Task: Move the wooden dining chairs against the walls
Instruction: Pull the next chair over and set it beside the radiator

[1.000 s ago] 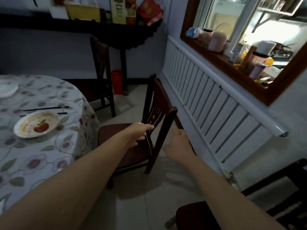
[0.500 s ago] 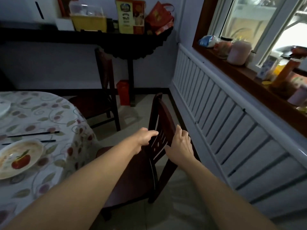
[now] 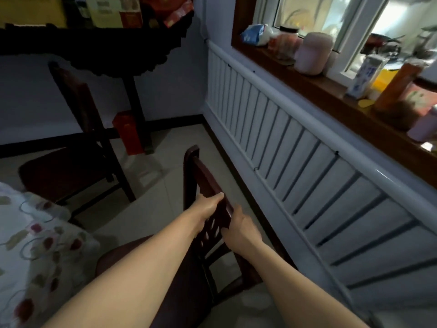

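Wooden chairs, two: near chair (image 3: 203, 183) gripped by left hand (image 3: 208, 209), right hand (image 3: 238, 229)

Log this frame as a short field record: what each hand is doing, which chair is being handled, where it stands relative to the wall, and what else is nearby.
left hand: left hand gripping the top rail of the near chair's back
right hand: right hand closed on the same back, on its radiator side
handled chair: near chair, dark wood, back facing the white radiator
gap to wall: a strip of floor shows between them
second chair: second chair by the dark console table
other: floral tablecloth at left; jars on the windowsill
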### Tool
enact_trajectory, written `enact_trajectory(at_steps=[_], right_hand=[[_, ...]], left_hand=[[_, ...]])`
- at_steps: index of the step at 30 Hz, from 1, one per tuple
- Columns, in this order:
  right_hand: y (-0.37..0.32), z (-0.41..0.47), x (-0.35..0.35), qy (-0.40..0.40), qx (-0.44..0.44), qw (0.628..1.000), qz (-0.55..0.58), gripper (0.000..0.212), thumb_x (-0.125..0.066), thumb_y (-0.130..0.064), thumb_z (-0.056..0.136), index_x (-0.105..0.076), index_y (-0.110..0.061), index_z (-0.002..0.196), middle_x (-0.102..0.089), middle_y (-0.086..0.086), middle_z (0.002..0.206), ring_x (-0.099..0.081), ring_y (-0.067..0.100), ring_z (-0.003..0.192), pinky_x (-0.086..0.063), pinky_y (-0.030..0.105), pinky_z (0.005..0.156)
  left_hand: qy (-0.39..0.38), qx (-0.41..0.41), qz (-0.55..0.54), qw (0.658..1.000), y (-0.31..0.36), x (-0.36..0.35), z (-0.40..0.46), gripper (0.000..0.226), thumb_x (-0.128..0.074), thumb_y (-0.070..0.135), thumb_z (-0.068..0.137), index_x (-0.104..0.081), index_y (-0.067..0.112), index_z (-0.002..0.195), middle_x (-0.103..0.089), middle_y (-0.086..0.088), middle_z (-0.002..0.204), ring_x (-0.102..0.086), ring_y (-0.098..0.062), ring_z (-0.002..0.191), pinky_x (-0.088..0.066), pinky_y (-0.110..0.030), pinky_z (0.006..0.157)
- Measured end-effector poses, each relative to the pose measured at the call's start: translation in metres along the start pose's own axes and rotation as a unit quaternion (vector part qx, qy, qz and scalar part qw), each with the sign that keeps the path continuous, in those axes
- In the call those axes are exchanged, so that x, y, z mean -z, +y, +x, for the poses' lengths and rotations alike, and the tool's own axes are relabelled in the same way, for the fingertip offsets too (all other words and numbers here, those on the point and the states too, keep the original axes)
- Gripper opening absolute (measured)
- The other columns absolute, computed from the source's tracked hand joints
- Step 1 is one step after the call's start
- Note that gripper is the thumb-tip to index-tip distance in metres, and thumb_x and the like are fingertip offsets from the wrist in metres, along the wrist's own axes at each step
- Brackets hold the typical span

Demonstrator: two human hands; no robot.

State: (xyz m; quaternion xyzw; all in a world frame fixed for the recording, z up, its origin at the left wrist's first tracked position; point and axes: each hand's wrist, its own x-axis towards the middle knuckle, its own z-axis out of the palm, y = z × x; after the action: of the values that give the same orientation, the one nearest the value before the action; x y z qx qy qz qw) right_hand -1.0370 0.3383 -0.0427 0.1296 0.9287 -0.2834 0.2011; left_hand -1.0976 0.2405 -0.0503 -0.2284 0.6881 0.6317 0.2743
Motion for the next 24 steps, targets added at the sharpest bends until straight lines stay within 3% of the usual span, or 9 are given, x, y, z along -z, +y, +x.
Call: enact_trajectory(at_steps=[2, 4, 7, 12, 15, 18, 24], right_hand=[[-0.003, 0.011, -0.002, 0.004, -0.034, 0.999, 0.024, 0.041, -0.052, -0.024, 0.09, -0.04, -0.015, 0.129, -0.059, 0.008, 0.119, -0.059, 0.021, 0.1, -0.05, 0.035, 0.077], [-0.004, 0.02, -0.002, 0.004, -0.064, 0.997, 0.052, 0.03, -0.054, -0.021, 0.087, -0.052, -0.015, 0.116, -0.064, 0.006, 0.107, -0.062, 0.019, 0.091, -0.054, 0.036, 0.076], [-0.005, 0.028, 0.001, -0.047, -0.107, 0.989, 0.086, 0.029, -0.06, -0.02, 0.083, -0.059, -0.012, 0.111, -0.066, 0.007, 0.102, -0.065, 0.023, 0.09, -0.056, 0.034, 0.078], [-0.007, 0.026, 0.001, -0.07, -0.133, 0.986, 0.074, 0.033, -0.061, -0.019, 0.081, -0.056, -0.012, 0.113, -0.059, 0.003, 0.089, -0.062, 0.022, 0.085, -0.051, 0.03, 0.068], [-0.008, 0.018, -0.002, -0.071, -0.116, 0.989, 0.06, 0.03, -0.06, -0.016, 0.081, -0.056, -0.011, 0.111, -0.058, 0.003, 0.09, -0.063, 0.024, 0.088, -0.051, 0.03, 0.068], [-0.016, 0.008, 0.003, -0.072, -0.104, 0.99, 0.06, 0.028, -0.059, -0.015, 0.077, -0.059, -0.011, 0.105, -0.063, 0.008, 0.097, -0.064, 0.025, 0.089, -0.056, 0.033, 0.072], [-0.023, -0.019, 0.035, -0.056, -0.101, 0.992, 0.047, 0.015, -0.058, -0.013, 0.073, -0.057, -0.012, 0.088, -0.06, 0.007, 0.089, -0.063, 0.025, 0.083, -0.05, 0.029, 0.064]], left_hand=[[0.009, -0.003, -0.024, 1.0, 0.004, -0.001, 0.02, 0.08, -0.062, 0.039, 0.087, -0.022, 0.008, 0.149, -0.046, -0.016, 0.143, -0.049, -0.033, 0.125, -0.043, -0.033, 0.095], [0.01, 0.01, -0.028, 0.999, 0.006, -0.003, 0.033, 0.091, -0.068, 0.043, 0.081, -0.02, 0.007, 0.149, -0.047, -0.016, 0.142, -0.05, -0.033, 0.124, -0.043, -0.034, 0.096], [0.017, 0.026, -0.009, 0.999, 0.008, -0.005, 0.044, 0.095, -0.073, 0.041, 0.075, -0.025, 0.005, 0.148, -0.052, -0.017, 0.136, -0.054, -0.033, 0.117, -0.046, -0.035, 0.094], [0.022, 0.032, -0.019, 0.999, 0.006, -0.004, 0.046, 0.067, -0.071, 0.025, 0.069, -0.047, 0.002, 0.127, -0.061, -0.015, 0.101, -0.061, -0.031, 0.088, -0.053, -0.035, 0.082], [0.026, 0.036, -0.009, 0.999, 0.009, 0.0, 0.04, 0.043, -0.067, 0.018, 0.064, -0.053, 0.003, 0.102, -0.061, -0.012, 0.084, -0.06, -0.029, 0.076, -0.054, -0.037, 0.081], [0.013, 0.037, -0.001, 0.999, 0.018, 0.005, 0.032, 0.031, -0.062, 0.015, 0.058, -0.059, 0.002, 0.086, -0.061, -0.013, 0.081, -0.06, -0.031, 0.075, -0.053, -0.041, 0.082], [-0.029, 0.002, 0.002, 1.0, 0.04, -0.005, 0.001, 0.006, -0.056, 0.008, 0.062, -0.053, 0.005, 0.067, -0.052, -0.012, 0.067, -0.052, -0.027, 0.061, -0.046, -0.032, 0.063]])
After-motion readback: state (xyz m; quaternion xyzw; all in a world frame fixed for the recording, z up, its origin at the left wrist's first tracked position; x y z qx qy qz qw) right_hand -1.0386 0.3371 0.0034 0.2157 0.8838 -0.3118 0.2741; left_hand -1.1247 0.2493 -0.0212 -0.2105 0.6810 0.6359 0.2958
